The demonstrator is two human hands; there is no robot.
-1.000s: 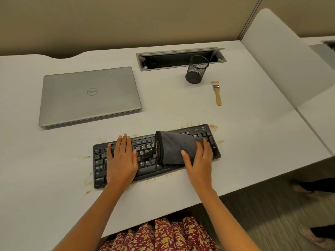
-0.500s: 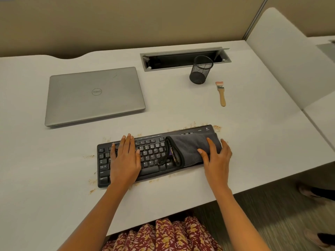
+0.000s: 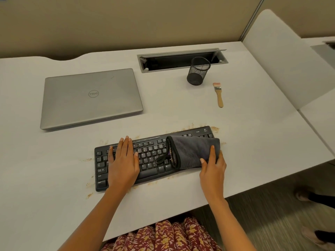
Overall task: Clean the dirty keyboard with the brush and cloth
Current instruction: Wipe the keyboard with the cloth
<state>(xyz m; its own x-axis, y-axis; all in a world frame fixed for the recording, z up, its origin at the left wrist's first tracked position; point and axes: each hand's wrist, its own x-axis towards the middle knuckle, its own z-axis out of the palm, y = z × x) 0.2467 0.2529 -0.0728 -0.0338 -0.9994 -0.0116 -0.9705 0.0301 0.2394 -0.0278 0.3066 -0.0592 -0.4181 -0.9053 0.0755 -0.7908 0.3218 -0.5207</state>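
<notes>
Desk (image 3: pixel 181 113): keyboard (image 3: pixel 150 156), laptop (image 3: pixel 90 98), brush (image 3: pixel 219 96), cup (image 3: pixel 198 71)

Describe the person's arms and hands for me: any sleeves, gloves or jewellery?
Both forearms are bare to the picture's bottom edge: no sleeves, no gloves. The left hand and right hand show no rings, watch or bracelet. A dark red floral garment covers the lap.

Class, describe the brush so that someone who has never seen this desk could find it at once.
Start at the white desk and find the black mesh cup near its far edge. Just right of it, slightly nearer the person, lies the brush. It alone has a pale wooden handle and pinkish bristles.
</notes>
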